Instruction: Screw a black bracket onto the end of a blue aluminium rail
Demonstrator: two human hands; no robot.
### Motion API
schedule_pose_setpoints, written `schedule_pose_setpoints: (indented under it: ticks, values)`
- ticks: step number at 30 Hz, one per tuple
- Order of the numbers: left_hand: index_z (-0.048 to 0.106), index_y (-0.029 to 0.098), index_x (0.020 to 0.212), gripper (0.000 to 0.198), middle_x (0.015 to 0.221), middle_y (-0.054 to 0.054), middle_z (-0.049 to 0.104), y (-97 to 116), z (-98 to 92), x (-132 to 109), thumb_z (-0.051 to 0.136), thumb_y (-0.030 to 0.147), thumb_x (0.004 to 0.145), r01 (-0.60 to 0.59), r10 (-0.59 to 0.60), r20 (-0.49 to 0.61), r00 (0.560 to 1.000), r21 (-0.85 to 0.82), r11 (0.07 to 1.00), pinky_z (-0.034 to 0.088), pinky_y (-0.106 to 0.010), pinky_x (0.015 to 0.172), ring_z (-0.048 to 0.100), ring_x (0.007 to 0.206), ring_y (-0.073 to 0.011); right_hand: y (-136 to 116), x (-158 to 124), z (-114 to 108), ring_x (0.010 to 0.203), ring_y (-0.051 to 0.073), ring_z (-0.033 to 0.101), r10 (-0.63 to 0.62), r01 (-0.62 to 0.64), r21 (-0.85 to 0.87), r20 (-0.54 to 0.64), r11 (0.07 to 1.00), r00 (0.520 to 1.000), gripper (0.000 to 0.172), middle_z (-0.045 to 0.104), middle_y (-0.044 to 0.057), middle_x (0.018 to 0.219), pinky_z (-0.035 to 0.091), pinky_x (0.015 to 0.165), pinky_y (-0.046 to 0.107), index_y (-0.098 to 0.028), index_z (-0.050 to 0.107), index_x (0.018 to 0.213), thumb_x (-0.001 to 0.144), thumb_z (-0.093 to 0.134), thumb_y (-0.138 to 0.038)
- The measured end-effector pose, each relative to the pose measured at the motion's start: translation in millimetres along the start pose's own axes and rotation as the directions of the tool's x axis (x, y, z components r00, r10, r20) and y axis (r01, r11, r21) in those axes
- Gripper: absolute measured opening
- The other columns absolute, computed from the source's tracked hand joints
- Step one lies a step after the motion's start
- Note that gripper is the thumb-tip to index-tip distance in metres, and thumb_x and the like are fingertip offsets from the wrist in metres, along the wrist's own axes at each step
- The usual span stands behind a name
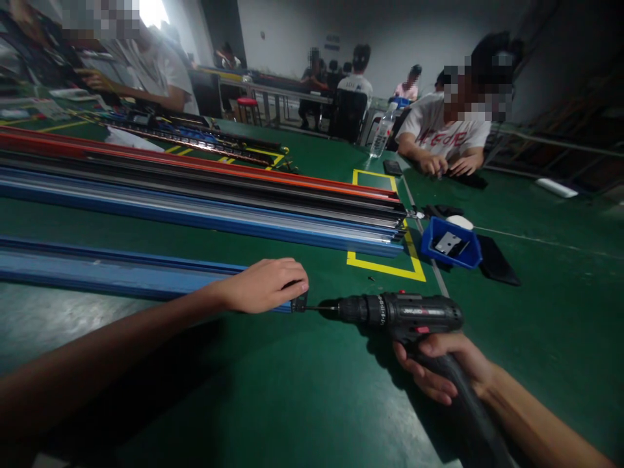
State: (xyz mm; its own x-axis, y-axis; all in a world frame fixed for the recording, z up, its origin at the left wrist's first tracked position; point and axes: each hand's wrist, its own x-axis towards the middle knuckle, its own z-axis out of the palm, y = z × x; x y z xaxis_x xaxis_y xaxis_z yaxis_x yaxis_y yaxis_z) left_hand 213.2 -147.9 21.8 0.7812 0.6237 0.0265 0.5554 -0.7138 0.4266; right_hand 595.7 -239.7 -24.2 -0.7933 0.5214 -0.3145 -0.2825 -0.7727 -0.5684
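Observation:
My right hand (446,367) is wrapped round the grip of a black cordless drill (404,312), which points left. Its long thin bit reaches a small black end piece (298,303) at the tip of a blue metal profile (146,273). Over that same end lies my left hand (266,285), fingers curled round the profile and the end piece. The profile runs off to the left edge of the view. Whether a screw sits at the bit's tip is too small to tell.
Behind lies a bundle of long blue, black and orange profiles (244,195). Right of it stands a blue bin (451,244) with metal plates. A water bottle (383,133) stands farther back. A co-worker (446,140) sits across the green table (312,396); other people are beyond.

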Motion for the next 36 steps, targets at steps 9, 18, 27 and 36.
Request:
schedule_pose_setpoints:
  ticks: [9,18,27,36]
  values:
    - [0.067,0.019,0.103,0.039,0.101,-0.005,0.068,-1.1,-1.2,0.1,0.036,0.041,0.109,0.022,-0.022,0.055,0.998,-0.001,1.0,0.042,-0.033,0.087,0.059,0.098,-0.0205,1.5,-2.1,-2.5,0.04,0.002,0.046,-0.011,0.011,-0.02,0.011,1.0,1.0,0.029,0.066,0.005,0.08,0.053,0.047,0.018,-0.005,0.072,0.107,0.092,0.059,-0.027]
    - [0.067,0.018,0.104,0.041,0.102,-0.006,0.068,-0.6,-0.1,0.7,0.033,0.04,0.109,0.018,-0.019,0.049,0.999,0.024,1.0,0.043,-0.034,0.088,0.06,0.099,-0.0211,0.3,-4.5,-4.9,0.044,0.002,0.049,0.003,-0.003,0.006,0.058,1.0,0.998,0.03,0.063,0.004,0.08,0.055,0.052,0.017,-0.005,0.072,0.11,0.094,0.057,-0.026]
    - [0.067,0.018,0.105,0.041,0.103,-0.006,0.069,0.3,0.0,1.7,0.033,0.041,0.109,0.035,-0.037,0.057,0.998,0.037,0.999,0.043,-0.035,0.089,0.06,0.101,-0.0219,0.3,-5.5,-8.2,0.044,0.002,0.049,0.013,-0.014,0.015,0.049,1.0,0.999,0.03,0.064,0.003,0.079,0.054,0.052,0.017,-0.005,0.072,0.109,0.092,0.061,-0.026]
    - [0.067,0.019,0.105,0.039,0.103,-0.005,0.068,-0.4,-1.0,1.1,0.034,0.04,0.109,0.038,-0.04,0.055,0.998,0.033,0.999,0.043,-0.034,0.088,0.06,0.101,-0.0213,1.3,-2.8,-5.0,0.039,0.002,0.044,-0.004,0.004,-0.009,0.038,1.0,0.999,0.03,0.064,0.003,0.078,0.051,0.046,0.016,-0.005,0.071,0.107,0.089,0.06,-0.026]
